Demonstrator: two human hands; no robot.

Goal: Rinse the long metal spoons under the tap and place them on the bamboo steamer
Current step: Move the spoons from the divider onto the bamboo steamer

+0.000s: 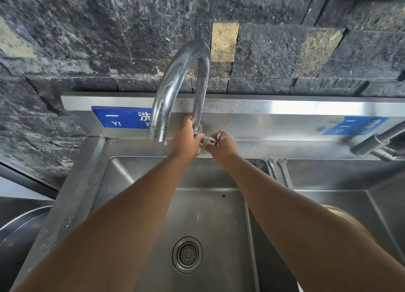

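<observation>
A tall curved chrome tap (175, 83) stands behind the left sink basin (122, 173). My left hand (186, 141) is wrapped around the foot of the tap's upright pipe. My right hand (221, 148) pinches the tap's small metal handle (215, 137) just to the right of it. No water stream shows at the spout. Two long metal spoons (277, 171) lie side by side on the divider between the two basins, to the right of my right hand. A tan curved rim, apparently the bamboo steamer (335, 211), peeks out from behind my right forearm in the right basin.
The left basin has a round drain strainer (187, 254) at its bottom. A second tap (374, 146) juts in at the right. Blue labels (122, 117) are stuck on the steel backsplash under a dark stone wall. A large round metal vessel (19, 228) sits at the far left.
</observation>
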